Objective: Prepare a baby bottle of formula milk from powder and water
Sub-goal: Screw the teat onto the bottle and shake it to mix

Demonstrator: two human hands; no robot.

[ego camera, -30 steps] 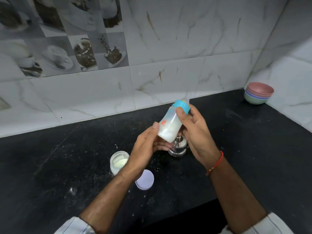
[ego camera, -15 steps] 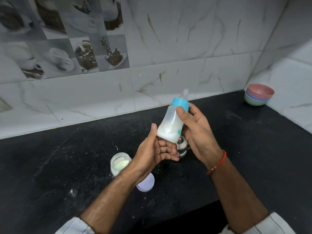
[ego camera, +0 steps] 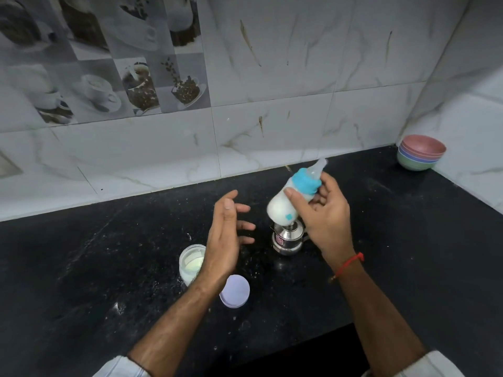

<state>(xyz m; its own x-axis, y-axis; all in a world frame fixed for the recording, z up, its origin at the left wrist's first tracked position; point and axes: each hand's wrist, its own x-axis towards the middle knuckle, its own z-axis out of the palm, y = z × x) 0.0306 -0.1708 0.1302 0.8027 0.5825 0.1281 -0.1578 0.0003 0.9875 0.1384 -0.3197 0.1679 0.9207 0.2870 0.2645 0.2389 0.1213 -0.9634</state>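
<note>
Baby bottle [ego camera: 285,206] — apparently milky, tilted — gripped in right hand [ego camera: 325,213]; left hand [ego camera: 226,235] open.

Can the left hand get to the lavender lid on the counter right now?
Probably yes. The left hand is open and empty, and the lavender lid lies flat just beside its wrist with nothing on top. Only the open powder jar stands close by.

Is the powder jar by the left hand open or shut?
Open: the powder jar shows its contents, and its lid lies flat on the counter beside it.
</note>
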